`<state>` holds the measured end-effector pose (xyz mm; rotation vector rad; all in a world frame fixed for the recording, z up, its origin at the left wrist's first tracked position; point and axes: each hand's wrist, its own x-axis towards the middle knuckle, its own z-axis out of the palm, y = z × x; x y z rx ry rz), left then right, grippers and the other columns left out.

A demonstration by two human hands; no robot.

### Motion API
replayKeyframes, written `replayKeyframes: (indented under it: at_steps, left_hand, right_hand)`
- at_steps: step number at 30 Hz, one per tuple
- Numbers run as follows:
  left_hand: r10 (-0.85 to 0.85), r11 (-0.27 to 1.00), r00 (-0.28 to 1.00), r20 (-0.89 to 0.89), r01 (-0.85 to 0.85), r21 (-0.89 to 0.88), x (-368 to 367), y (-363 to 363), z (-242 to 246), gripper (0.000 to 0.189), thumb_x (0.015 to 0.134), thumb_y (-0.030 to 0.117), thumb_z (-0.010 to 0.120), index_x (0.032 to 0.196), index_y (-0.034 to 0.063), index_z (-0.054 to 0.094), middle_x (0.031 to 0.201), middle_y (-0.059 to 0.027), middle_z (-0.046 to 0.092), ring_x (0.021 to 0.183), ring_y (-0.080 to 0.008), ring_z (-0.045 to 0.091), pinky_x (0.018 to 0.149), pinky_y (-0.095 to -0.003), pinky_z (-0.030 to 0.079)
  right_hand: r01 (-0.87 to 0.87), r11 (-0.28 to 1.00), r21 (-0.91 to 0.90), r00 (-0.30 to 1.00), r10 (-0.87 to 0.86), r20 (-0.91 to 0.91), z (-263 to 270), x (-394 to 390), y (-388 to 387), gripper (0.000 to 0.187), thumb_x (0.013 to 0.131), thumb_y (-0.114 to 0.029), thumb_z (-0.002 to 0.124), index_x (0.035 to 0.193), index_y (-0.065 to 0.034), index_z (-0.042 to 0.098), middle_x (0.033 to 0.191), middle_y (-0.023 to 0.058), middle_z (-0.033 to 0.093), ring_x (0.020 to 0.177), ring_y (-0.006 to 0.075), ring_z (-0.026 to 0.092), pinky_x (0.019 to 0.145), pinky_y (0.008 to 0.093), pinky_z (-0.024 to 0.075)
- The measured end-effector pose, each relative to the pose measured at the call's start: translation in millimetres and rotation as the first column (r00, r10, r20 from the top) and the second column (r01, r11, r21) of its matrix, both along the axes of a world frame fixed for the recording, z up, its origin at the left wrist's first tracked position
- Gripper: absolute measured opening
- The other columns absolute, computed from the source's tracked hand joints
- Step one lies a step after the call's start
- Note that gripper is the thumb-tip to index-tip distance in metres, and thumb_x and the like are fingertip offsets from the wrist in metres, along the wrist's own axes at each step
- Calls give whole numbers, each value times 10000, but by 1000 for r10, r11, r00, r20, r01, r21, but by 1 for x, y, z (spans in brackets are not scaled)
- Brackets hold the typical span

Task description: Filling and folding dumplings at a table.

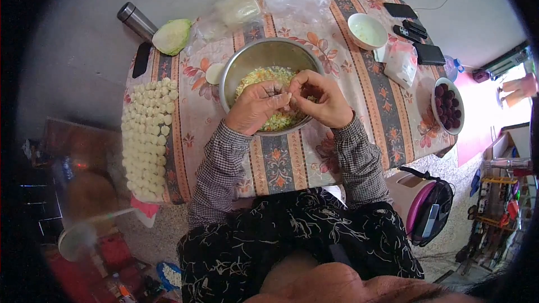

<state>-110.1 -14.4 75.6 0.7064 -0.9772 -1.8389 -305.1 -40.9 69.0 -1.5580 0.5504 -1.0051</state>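
My left hand point(260, 105) and my right hand point(322, 97) meet fingertip to fingertip above a large metal bowl point(269, 46). A small pale piece, likely dough, shows between the fingertips; its shape is mostly hidden. In the bowl lies a chopped vegetable mixture point(269, 76) with yellow, green and orange bits. A round pale wrapper or disc point(214, 73) sits against the bowl's left rim. Rows of small round white dough pieces point(145, 143) cover the table's left end.
A steel flask point(137, 21), cut cabbage point(172, 37), phone point(142, 59) and plastic bags point(297, 0) stand behind. At right are a white bowl point(367, 31), a knotted bag point(401, 63), remotes point(406, 33) and a bowl of dark red fruit point(447, 107).
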Motion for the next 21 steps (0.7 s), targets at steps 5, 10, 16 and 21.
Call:
replayKeyframes:
  at_steps: [5,10,16,21]
  left_hand:
    - [-79,996,996,-34,80,35,7,-4,-10,204,913,58,592,1094,-38,589,1018,-71,623,937,-151,606,820,-279,499]
    - [-21,999,1000,-21,22,49,1,-3,-8,240,908,51,580,1131,-37,570,1027,-79,619,969,-167,609,867,-296,500]
    - [-23,995,998,-59,29,91,0,-2,-9,281,902,43,565,1170,-41,553,1097,-94,609,1012,-181,605,924,-317,487]
    - [-12,993,997,-75,20,118,-3,-2,-6,283,906,44,556,1176,-40,548,1102,-95,607,1036,-189,598,953,-330,476]
  right_hand:
    - [-31,999,-20,1000,31,-2,0,1,-1,153,848,-78,641,979,-53,565,819,-47,564,736,28,521,664,197,448]
    - [0,999,-38,999,-1,-44,1,2,2,157,819,-56,628,957,-54,553,791,-42,546,710,28,502,632,194,432]
    - [66,993,-102,990,-77,-116,3,4,5,150,800,-42,615,928,-52,536,764,-26,533,675,37,489,591,205,424]
    - [123,975,-185,984,-144,-102,1,8,6,150,787,-32,617,905,-44,526,748,3,521,654,65,489,586,227,432]
